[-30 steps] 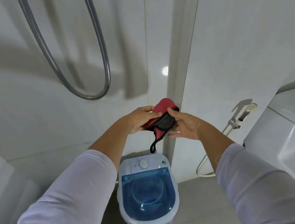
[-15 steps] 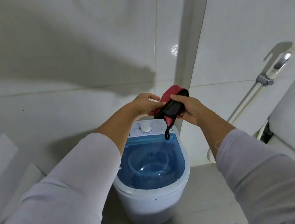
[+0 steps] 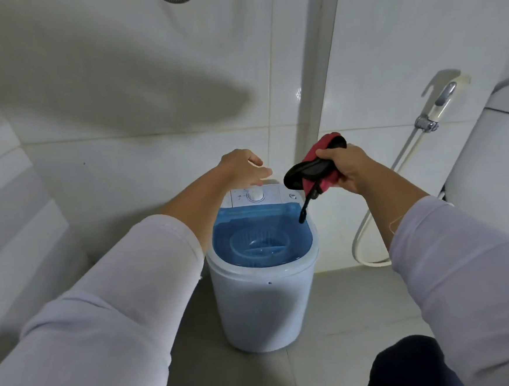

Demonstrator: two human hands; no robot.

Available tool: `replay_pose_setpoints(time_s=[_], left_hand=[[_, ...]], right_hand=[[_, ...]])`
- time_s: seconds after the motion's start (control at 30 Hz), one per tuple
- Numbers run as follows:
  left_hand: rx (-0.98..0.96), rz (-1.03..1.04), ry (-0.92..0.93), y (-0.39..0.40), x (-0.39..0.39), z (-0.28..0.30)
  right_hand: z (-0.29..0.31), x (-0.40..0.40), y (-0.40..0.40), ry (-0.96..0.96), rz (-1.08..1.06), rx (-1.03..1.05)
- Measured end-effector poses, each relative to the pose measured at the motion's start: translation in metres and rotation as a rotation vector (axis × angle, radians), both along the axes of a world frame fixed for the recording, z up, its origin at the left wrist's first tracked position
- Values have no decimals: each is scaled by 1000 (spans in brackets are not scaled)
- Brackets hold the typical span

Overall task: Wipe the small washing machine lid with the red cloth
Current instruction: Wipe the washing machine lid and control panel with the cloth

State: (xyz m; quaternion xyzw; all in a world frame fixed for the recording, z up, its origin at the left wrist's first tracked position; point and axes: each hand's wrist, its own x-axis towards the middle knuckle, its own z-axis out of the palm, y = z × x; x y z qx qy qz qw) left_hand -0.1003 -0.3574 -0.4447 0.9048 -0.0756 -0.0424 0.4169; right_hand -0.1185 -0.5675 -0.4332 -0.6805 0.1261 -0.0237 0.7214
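right hand [image 3: 347, 168] grips the bunched red cloth with black trim [image 3: 315, 165], held in the air above the rear right corner of the small white washing machine's translucent blue plastic lid [image 3: 261, 236]. left hand [image 3: 242, 168] released, fingers relaxed, hovering over the white control dial [image 3: 255, 195].

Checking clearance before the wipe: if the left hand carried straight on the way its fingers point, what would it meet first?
Probably the red cloth in the right hand; the left hand points right, above the washer's dial. Depth unclear.
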Motion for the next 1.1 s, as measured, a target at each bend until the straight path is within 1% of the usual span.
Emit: replay_pose_setpoints(time_s=[0.13, 0.23, 0.3, 0.43, 0.53, 0.63, 0.8, 0.9, 1.0, 1.1], left_hand=[[322, 5, -41, 6, -10, -16], [463, -20, 18, 10, -4, -39], [530, -33, 53, 12, 8, -53], [610, -46, 69, 10, 31, -75], [649, -40, 88, 7, 51, -91], [697, -43, 66, 6, 71, -102], [675, -97, 115, 7, 90, -112], [726, -139, 107, 9, 97, -113], [763, -211, 112, 8, 101, -114], [797, -235, 121, 6, 102, -110]], right_hand=[[-7, 0, -5, 19, -5, -109], [-19, 12, -6, 38, -19, -253], [-29, 27, -9, 44, -43, -389], [-47, 52, -14, 3, -46, -759], [-63, 76, -17, -11, -3, -930], [-78, 102, -15, -8, 55, -1091], [-104, 139, 4, 8, 87, -1184], [-112, 153, 14, 61, 115, -1196], [-120, 164, 20, 44, 159, -1212], [-124, 169, 25, 54, 218, -1259]])
